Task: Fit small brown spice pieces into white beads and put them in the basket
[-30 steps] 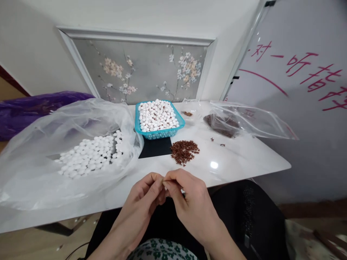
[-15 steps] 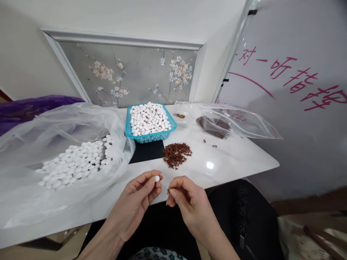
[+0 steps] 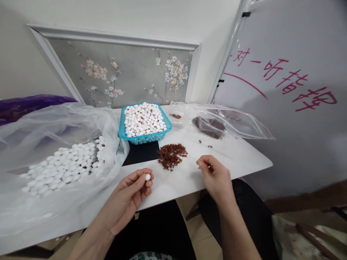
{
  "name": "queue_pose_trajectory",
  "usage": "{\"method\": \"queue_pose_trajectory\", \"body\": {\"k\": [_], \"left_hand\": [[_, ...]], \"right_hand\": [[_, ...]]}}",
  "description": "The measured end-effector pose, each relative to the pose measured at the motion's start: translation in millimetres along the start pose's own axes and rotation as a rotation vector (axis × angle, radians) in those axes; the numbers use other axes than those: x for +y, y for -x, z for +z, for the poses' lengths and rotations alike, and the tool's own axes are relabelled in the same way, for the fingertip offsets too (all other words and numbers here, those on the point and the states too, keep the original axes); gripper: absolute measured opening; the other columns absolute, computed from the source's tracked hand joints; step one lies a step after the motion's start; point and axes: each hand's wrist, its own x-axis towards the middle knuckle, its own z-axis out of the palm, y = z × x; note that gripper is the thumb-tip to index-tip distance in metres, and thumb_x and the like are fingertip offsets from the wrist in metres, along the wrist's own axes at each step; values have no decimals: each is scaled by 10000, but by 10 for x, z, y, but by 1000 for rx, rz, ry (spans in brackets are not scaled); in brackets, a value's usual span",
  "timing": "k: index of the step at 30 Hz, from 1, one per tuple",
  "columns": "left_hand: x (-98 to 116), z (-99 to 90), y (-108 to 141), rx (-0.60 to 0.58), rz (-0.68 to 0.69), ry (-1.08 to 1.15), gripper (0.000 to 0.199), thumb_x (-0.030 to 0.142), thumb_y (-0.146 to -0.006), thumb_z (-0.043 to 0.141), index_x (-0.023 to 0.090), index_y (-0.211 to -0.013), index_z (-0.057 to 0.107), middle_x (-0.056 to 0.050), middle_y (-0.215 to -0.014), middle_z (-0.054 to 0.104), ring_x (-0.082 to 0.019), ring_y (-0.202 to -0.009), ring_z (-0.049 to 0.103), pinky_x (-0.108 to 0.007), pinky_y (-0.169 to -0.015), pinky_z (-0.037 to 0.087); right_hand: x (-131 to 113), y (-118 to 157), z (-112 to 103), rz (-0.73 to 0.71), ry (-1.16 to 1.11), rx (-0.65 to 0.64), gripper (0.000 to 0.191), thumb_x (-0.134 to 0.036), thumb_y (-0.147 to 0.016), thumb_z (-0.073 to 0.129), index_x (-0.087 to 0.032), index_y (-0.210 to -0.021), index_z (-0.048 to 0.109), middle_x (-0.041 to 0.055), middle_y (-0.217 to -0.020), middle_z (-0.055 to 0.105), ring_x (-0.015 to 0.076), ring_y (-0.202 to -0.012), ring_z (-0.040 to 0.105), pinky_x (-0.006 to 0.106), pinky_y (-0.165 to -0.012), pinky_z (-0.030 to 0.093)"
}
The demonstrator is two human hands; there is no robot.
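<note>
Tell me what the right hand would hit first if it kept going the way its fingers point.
Probably the pile of red-brown bits; the right hand points left towards it, though height above the table is unclear.

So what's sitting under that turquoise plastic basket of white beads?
A black flat mat lies under the turquoise plastic basket, sticking out toward the person. The part beneath the basket is covered.

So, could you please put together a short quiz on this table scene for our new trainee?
1. True or false: the left hand pinches a small white bead.
2. Which lies nearest the right hand? A) blue basket B) brown pile C) purple bag
3. Fill in: the loose white beads on the left lie inside a clear plastic ____.

Key: 1 true; 2 B; 3 bag.
</note>
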Motion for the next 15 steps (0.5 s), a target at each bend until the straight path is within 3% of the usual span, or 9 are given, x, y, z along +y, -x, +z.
{"method": "queue_pose_trajectory", "body": {"k": [4, 7, 15], "left_hand": [[12, 0, 10, -4, -9, -3, 131, 133, -738, 686, 127, -869, 698, -32, -818, 584, -69, -678, 553, -154, -670, 535], [14, -3, 20, -18, -17, -7, 128, 132, -742, 684, 135, -870, 697, -27, -829, 582, -66, -686, 550, -156, -685, 532], [1, -26, 11, -40, -42, -21, 134, 152, -756, 674, 150, -888, 697, -25, -854, 584, -74, -718, 558, -164, -711, 531]], "right_hand": [[259, -460, -111, 42, 127, 80, 151, -212, -753, 489, -189, -759, 638, 30, -658, 652, 183, -635, 570, 292, -681, 403], [364, -624, -154, 46, 181, 90, 199, -184, -733, 478, -189, -779, 671, 60, -695, 683, 208, -680, 599, 308, -699, 399], [455, -471, -183, 86, 213, 108, 269, -222, -762, 457, -173, -885, 692, 96, -783, 712, 244, -749, 631, 349, -754, 425]]}}
